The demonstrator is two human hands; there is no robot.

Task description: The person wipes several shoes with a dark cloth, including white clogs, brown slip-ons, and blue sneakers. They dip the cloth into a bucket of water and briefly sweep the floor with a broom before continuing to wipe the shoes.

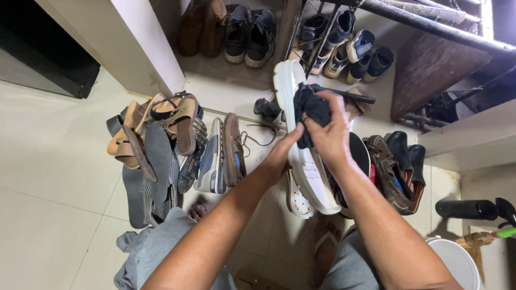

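Centrally, I see my right hand (pixel 331 134) fingers curled, pressing dark cloth (pixel 312 110) on white shoe sole (pixel 306 161); left hand (pixel 282 153) fingers gripping the sole's edge.

Sandals (pixel 156 129) lie left of the shoe (pixel 306 156), boots (pixel 400 166) right.

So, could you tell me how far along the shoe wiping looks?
Nothing looks finished yet. In hand: the left hand steadies a white shoe, sole up, while the right hand rubs it with a dark cloth. The floor pile lies untouched.
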